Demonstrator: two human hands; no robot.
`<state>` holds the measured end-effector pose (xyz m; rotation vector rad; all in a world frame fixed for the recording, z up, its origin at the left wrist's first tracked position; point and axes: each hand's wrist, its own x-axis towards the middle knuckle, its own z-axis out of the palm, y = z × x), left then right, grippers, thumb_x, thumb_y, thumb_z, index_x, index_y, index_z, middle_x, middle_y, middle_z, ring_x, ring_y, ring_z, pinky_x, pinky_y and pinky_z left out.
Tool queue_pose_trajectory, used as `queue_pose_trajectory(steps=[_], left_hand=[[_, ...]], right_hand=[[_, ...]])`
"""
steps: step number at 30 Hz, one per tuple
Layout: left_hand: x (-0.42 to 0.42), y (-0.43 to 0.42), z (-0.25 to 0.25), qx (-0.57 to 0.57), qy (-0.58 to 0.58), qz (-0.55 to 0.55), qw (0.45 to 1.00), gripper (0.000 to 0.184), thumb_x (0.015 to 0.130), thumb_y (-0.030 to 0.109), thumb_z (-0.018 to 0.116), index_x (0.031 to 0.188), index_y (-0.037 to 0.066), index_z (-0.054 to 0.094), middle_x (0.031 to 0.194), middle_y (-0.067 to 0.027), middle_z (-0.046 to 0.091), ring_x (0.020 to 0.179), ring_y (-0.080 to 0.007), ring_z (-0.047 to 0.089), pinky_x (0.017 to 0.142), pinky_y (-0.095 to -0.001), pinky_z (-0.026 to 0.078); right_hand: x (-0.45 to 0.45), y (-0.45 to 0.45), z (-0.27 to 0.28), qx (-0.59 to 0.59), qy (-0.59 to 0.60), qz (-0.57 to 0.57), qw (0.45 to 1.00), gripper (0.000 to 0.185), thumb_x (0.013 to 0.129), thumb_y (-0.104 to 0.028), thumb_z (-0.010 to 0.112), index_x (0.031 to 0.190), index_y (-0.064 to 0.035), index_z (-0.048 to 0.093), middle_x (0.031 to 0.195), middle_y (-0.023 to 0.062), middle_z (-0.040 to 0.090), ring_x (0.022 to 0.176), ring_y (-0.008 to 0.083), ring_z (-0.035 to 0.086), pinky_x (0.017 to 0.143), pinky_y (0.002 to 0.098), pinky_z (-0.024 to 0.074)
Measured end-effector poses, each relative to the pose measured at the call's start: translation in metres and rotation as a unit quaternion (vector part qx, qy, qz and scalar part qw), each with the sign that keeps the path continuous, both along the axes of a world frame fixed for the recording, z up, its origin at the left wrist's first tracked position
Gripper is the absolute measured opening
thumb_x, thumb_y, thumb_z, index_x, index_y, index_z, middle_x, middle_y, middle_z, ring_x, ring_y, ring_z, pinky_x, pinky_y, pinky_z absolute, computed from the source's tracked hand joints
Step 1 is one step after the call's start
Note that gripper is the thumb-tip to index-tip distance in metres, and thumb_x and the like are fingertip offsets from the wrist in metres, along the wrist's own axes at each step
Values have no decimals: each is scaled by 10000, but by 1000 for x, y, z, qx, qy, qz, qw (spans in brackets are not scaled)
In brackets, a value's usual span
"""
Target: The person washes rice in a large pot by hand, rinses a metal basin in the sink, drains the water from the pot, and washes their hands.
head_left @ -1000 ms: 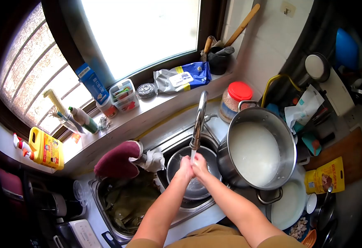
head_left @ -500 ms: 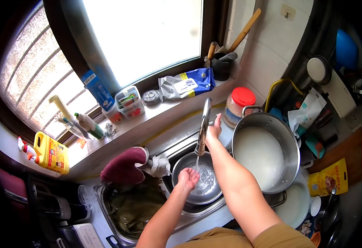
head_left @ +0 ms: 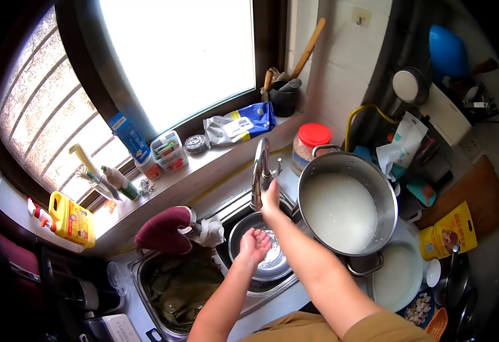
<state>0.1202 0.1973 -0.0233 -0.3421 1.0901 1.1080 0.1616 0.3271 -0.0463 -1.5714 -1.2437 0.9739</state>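
Observation:
My left hand is palm up with its fingers apart and nothing in it, over the metal basin in the right-hand sink. Water lies in the basin; no stream shows under the spout. My right hand is beside the chrome faucet, just below its lever; its fingers are partly hidden, so their grip is unclear. Close by on the right stands a large steel pot of whitish liquid. Dark green leaves fill the left sink.
A maroon mitt and a white cloth rest between the sinks. Behind the pot is a red-lidded jar. At the right are a pale bowl, a yellow packet and a wooden board. Packets and containers line the sill.
My hands were together under running water, then parted; my right hand went up to the faucet lever, my left stayed over the basin. The stream has stopped. The view has shifted.

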Motion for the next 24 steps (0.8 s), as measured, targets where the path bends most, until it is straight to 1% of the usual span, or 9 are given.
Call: queue_pose_trajectory(steps=[5, 7, 9, 12, 13, 15, 17, 21, 24], left_hand=[[-8, -16, 13, 173, -108, -93, 974, 522, 806, 534, 376, 939, 44, 499, 932, -145, 547, 851, -278, 531, 810, -423, 408], [5, -28, 15, 124, -96, -119, 980, 248, 778, 335, 542, 796, 89, 512, 867, -123, 556, 825, -265, 536, 770, -407, 430], [12, -39, 23, 205, -42, -94, 973, 164, 767, 246, 541, 789, 86, 517, 842, -117, 559, 812, -258, 540, 756, -390, 439], [11, -35, 52, 232, -15, -126, 965, 118, 761, 188, 535, 779, 72, 526, 820, -92, 569, 769, -217, 553, 711, -342, 459], [8, -29, 54, 288, -66, -106, 950, 102, 771, 181, 519, 753, 81, 524, 794, -62, 559, 752, -194, 549, 700, -317, 458], [4, -17, 80, 342, -11, -113, 933, 111, 783, 185, 497, 780, 76, 520, 777, -54, 547, 736, -171, 540, 662, -315, 454], [5, -22, 143, 381, 21, -135, 914, 130, 798, 193, 500, 834, 71, 529, 815, -56, 553, 744, -150, 536, 695, -298, 440], [19, -33, 204, 515, 83, -47, 852, 145, 792, 207, 505, 852, 76, 521, 845, -65, 549, 808, -161, 530, 753, -287, 426], [22, -44, 174, 562, 184, -75, 803, 184, 793, 221, 514, 886, 62, 515, 886, -69, 555, 805, -162, 528, 775, -279, 412]], right_hand=[[30, -119, -11, 56, -221, 327, 917, 348, 818, -145, 315, 1108, -100, 500, 1169, 200, 431, 1079, 328, 417, 908, 385, 332], [34, -136, -14, 2, -117, 299, 947, 324, 825, -142, 326, 1059, -65, 537, 1169, 178, 446, 1042, 269, 464, 854, 360, 389], [31, -157, 9, 21, -290, 250, 923, 354, 719, -22, 398, 1046, -38, 533, 1058, 190, 525, 981, 225, 509, 822, 274, 389], [37, -154, 43, 80, 54, 202, 975, 335, 750, -209, 432, 1043, -105, 558, 1013, 214, 540, 968, 210, 528, 891, 296, 352], [46, -165, 126, -98, -48, 217, 970, 424, 731, -21, 344, 1143, 44, 425, 972, 127, 521, 902, 191, 502, 774, 240, 406], [24, -141, 104, -40, 334, 202, 920, 294, 817, -88, 348, 1019, -13, 548, 1175, 134, 454, 1033, 195, 468, 865, 306, 382], [27, -141, 161, -4, 402, 220, 889, 299, 812, 4, 315, 1031, 26, 517, 1074, 84, 520, 1023, 163, 457, 899, 264, 343], [50, -141, 217, -19, 609, 390, 690, 328, 781, 73, 340, 1051, 17, 517, 1188, 61, 439, 1086, 172, 412, 949, 290, 305], [56, -135, 159, 6, 710, 471, 524, 345, 783, 50, 344, 1090, 1, 491, 1184, 95, 449, 1132, 213, 391, 952, 319, 308]])
